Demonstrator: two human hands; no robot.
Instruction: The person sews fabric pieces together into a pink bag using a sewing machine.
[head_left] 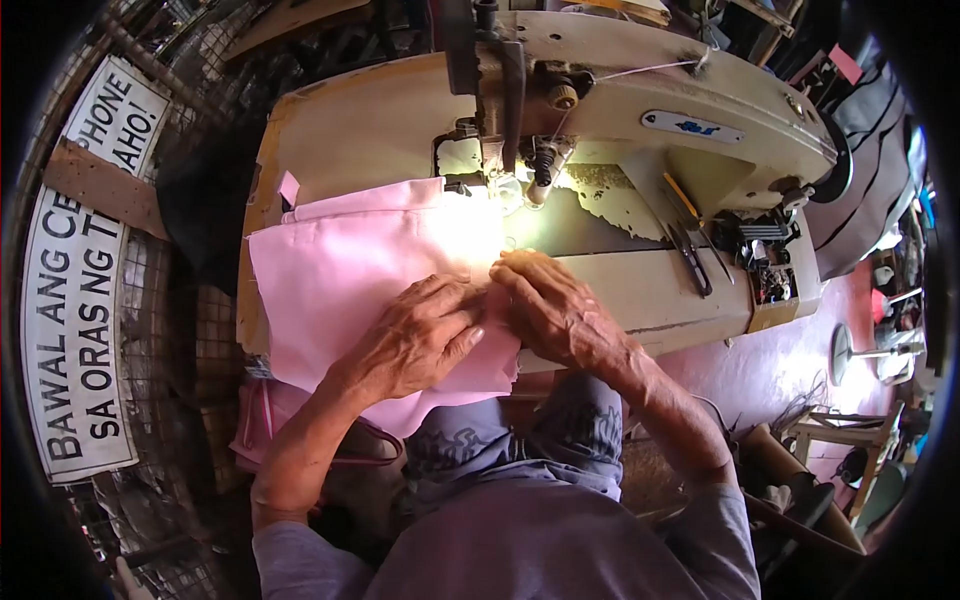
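Pink fabric (340, 280) lies across the left part of the sewing table and hangs over its front edge. My left hand (425, 335) rests on the fabric, its fingers bent and close together, pointing right. Beside it, my right hand (550, 305) is at the fabric's right edge, with fingers curled and fingertips pressed on the cloth. The sewing machine (640, 105) stands behind both hands. Its lit needle area is just beyond my right fingertips, and glare hides the detail there.
Scissors (690, 255) and an orange-handled tool (684, 196) lie on the machine bed at the right. A small metal parts tray (773, 283) sits at the table's right end. A lettered white sign (75, 330) hangs on mesh at the far left.
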